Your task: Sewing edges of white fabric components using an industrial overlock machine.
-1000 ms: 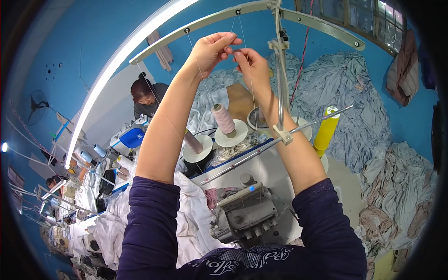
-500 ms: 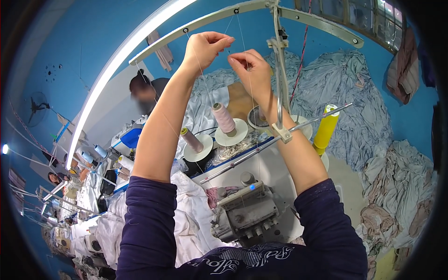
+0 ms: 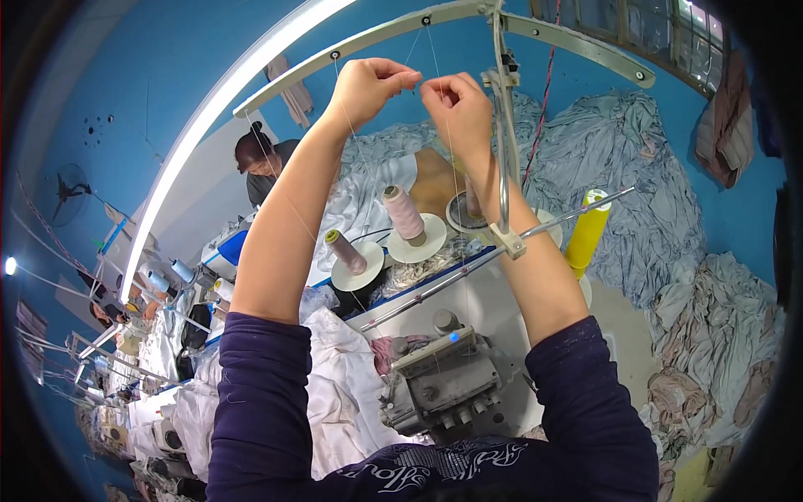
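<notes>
Both my arms reach up over an overlock sewing machine [image 3: 443, 381]. My left hand [image 3: 368, 88] is pinched closed, with a thin thread [image 3: 412, 46] running down toward its fingertips from the overhead thread guide bar [image 3: 376, 38]. Close beside it, my right hand [image 3: 460, 105] is pinched too, fingertips nearly meeting the left ones. The thread between them is very fine; its ends cannot be made out. Below stand a pale pink thread cone [image 3: 403, 213] and a mauve thread cone [image 3: 346, 253] on white discs. A yellow cone [image 3: 588, 234] stands right of my right forearm.
A metal thread rod [image 3: 418, 297] crosses above the machine, joined to an upright pole [image 3: 503, 159]. White fabric [image 3: 343, 385] lies left of the machine. Heaps of grey-blue fabric [image 3: 611, 176] rise behind and to the right. Another person [image 3: 266, 159] works at the left back.
My right hand has risen slightly and moved right, its fingertips now level with the left ones. The left hand has barely moved. The person at the back has bent the head down.
</notes>
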Tool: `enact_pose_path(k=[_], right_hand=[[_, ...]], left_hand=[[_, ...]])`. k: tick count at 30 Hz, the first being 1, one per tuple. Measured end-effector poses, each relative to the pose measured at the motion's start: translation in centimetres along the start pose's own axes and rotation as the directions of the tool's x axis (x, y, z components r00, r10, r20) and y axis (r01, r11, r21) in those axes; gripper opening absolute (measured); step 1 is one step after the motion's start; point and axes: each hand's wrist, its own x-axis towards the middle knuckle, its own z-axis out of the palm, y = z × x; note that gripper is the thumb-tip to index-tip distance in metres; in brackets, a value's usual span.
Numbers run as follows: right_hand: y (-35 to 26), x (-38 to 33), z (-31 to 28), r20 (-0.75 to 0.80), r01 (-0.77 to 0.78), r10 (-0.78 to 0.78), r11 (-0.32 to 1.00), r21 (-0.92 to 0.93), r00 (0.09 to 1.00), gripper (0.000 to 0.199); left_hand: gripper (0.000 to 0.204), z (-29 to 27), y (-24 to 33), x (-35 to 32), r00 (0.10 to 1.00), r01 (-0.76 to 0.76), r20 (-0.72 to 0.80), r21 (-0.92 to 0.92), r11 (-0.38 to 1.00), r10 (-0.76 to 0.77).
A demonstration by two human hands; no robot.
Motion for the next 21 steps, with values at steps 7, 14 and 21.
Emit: enact_pose_path(k=[7,14,21], right_hand=[[-0.7,0.5,-0.3,-0.057,-0.006,0.011,0.996,0.088,0.998,0.013],[0.1,0.9,0.2,0.016,-0.197,0.198,0.956,0.217,0.98,0.019],[0.0,0.9,0.4,0.054,-0.206,0.199,0.947,0.246,0.979,0.018]], left_hand=[[0.022,-0.1,0.3,0.2,0.998,-0.052,0.048,0.108,0.993,0.047],[0.022,-0.6,-0.4,0.0,0.999,0.018,0.03,-0.131,0.991,-0.014],[0.022,-0.8,-0.1,-0.1,0.999,0.047,0.03,-0.14,0.989,-0.043]])
